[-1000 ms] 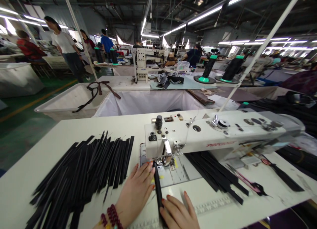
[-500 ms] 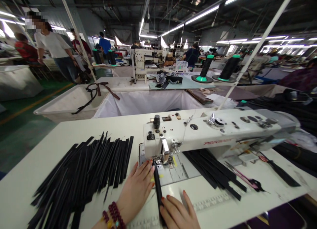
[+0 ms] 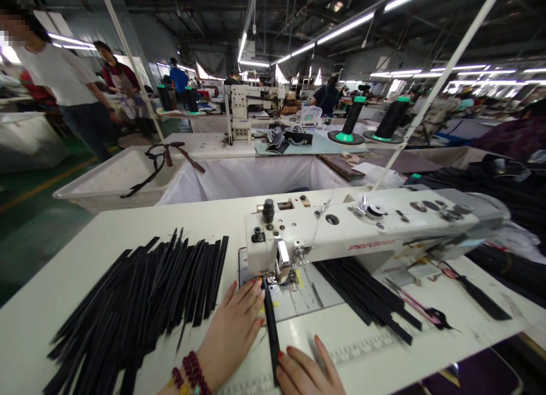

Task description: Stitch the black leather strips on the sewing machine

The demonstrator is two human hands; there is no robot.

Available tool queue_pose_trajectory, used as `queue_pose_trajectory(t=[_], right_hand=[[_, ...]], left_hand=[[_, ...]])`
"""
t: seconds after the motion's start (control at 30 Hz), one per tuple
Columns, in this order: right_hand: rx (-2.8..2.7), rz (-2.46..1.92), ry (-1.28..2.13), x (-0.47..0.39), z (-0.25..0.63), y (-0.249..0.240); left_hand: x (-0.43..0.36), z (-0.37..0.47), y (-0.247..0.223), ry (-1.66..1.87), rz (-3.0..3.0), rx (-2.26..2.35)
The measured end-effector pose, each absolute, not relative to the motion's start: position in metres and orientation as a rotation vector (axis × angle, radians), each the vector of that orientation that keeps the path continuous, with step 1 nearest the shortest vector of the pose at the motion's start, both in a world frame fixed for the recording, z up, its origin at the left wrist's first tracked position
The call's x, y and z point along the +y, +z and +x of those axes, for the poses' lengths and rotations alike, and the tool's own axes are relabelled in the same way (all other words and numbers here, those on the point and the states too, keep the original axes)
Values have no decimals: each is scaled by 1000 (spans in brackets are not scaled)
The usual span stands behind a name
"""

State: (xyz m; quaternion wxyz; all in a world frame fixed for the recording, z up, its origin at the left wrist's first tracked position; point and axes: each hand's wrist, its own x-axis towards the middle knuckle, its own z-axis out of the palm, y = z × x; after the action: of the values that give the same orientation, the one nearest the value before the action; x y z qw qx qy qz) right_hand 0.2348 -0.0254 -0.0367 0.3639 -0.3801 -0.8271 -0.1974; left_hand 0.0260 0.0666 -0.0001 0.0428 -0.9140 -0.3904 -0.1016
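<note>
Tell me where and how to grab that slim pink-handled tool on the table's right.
Grip the tool by its pink-and-black end, probably best from the near right: that end lies closer to you, its thin metal tips point away, and black strips lie along its left.

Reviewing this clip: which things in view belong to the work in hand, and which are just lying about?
Likely in the work:
- black strip, touched by left hand and right hand
- sewing machine
- left strip pile
- right strip pile

Apparently just lying about:
- pink-and-black tool
- brown strap over bin
</note>
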Motion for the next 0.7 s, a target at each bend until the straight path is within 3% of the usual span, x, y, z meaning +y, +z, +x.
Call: queue_pose_trajectory(t=[0.13,0.7], right_hand=[[-1934,-1014,-465,-10,224,-25],[-2118,-1129,-349,19,221,-18]], left_hand=[[74,26,-5,-289,-2779,-1229],[83,20,-24,-435,-2794,-1232]])
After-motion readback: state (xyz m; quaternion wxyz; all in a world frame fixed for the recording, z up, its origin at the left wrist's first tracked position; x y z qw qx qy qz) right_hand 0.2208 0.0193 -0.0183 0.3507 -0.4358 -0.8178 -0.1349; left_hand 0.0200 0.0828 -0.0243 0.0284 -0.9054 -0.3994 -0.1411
